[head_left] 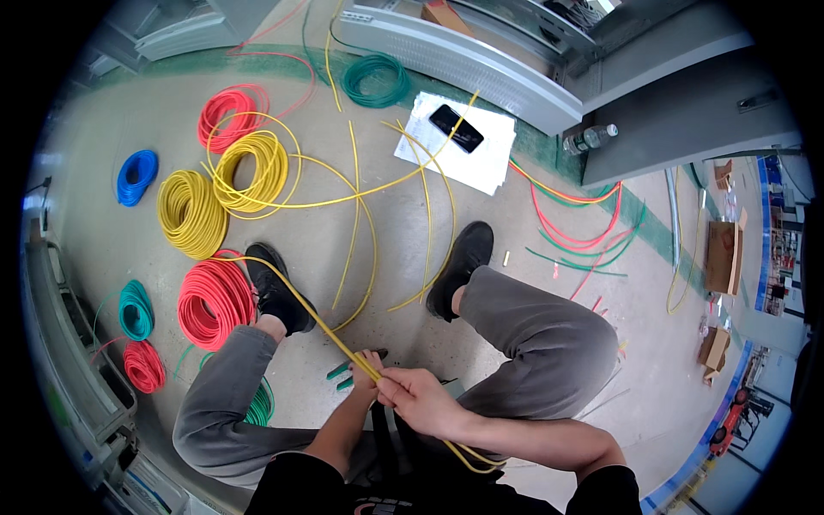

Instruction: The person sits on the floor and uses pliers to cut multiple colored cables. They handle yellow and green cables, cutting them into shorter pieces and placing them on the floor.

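Note:
My right hand (414,398) is closed around a yellow wire (314,314) in front of my lap. Just beyond it, my left hand (366,367) also closes on this wire. The wire runs up and left to a yellow coil (192,214); its other end loops down beside my right thigh. A green-handled tool (340,370), apparently pliers, shows beside and partly behind my left hand; whether it is held or lies on the floor I cannot tell. Cut lengths of yellow wire (427,232) lie on the floor between and beyond my shoes.
On the left lie a second yellow coil (260,171), red coils (216,302) and a blue coil (136,178). A phone (457,129) rests on paper sheets (495,163). A bottle (590,139) stands near the grey cabinet frame (481,70). Red and green wires (571,245) lie to the right.

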The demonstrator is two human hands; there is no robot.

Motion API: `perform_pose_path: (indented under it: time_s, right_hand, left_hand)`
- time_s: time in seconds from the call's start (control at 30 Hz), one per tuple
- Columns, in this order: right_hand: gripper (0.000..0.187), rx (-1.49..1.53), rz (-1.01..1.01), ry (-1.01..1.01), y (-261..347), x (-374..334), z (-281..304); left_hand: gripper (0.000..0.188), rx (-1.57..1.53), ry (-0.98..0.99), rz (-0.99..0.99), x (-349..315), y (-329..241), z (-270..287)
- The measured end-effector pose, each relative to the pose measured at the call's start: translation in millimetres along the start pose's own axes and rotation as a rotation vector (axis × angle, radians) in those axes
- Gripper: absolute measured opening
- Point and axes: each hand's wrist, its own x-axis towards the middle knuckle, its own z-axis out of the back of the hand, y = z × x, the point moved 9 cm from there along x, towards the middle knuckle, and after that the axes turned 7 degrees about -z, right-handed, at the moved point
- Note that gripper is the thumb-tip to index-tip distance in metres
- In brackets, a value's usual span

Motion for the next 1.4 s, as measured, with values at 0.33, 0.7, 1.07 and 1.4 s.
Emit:
perform_pose_path:
  time_s: [0.33,0.7,1.07,1.4]
  right_hand:
    - [0.025,-0.026,0.107,-0.070,0,25,20]
    - [0.022,0.255,-0.224,0.060,-4,39,31]
    - [0.023,0.235,-0.248,0.099,6,28,34]
    - [0.028,0.150,-0.204,0.031,7,32,35]
  left_hand:
    - [0.027,-0.834,0.221,-0.340,6,-7,83]
    - [0.023,-0.954,0.148,-0.259,-98,47,310]
    - [0.056,-1.379,-0.111,-0.287,-96,27,308]
    - [0.053,-1.426,-0.025,-0.291,-95,40,302]
